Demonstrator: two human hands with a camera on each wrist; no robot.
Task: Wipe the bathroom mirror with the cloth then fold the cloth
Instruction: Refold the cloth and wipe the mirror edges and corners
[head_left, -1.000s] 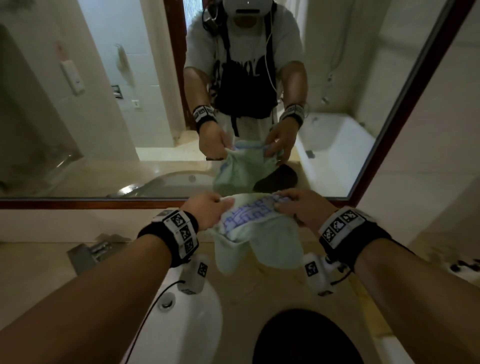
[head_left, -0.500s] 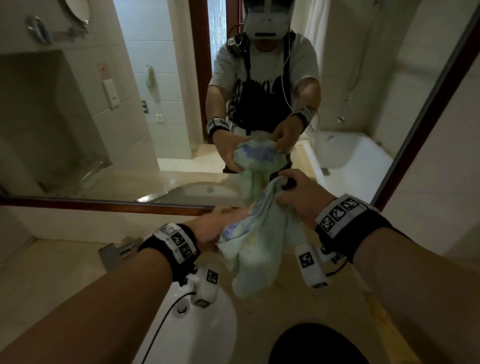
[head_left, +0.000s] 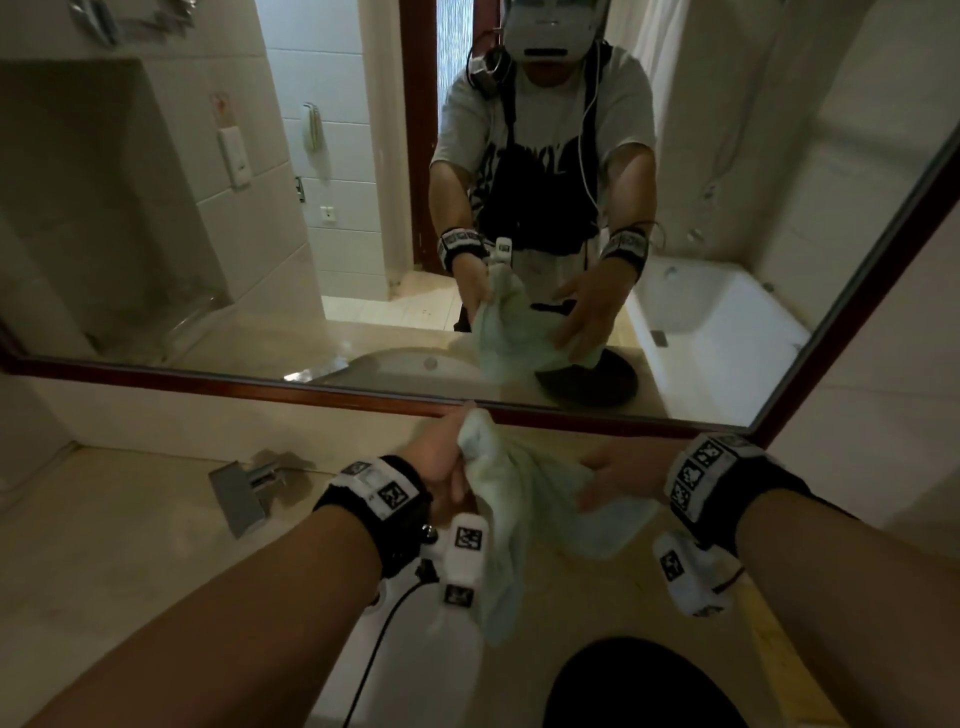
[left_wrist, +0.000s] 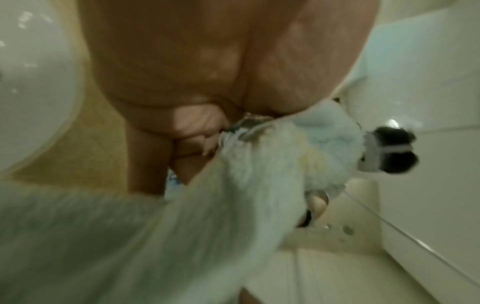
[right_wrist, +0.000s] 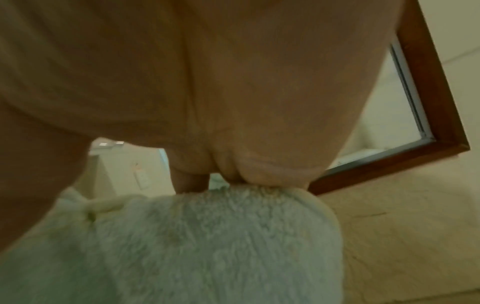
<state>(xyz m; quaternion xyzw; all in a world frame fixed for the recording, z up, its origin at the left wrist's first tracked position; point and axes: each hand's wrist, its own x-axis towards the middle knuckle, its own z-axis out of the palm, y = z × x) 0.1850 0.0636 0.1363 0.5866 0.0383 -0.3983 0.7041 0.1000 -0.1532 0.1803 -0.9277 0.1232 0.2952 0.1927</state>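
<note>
Hands are held over the beige stone counter (head_left: 130, 545). The fluffy pale-green cloth (head_left: 524, 514) is gripped at its bunched top by the left hand (head_left: 441, 467). The right hand (head_left: 623, 475) touches it, but its fingertips are hidden, so its grip cannot be told.

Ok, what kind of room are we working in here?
A bathroom, possibly a hotel's: a framed mirror above a counter with a white sink, and a bathtub reflected in the glass.
</note>
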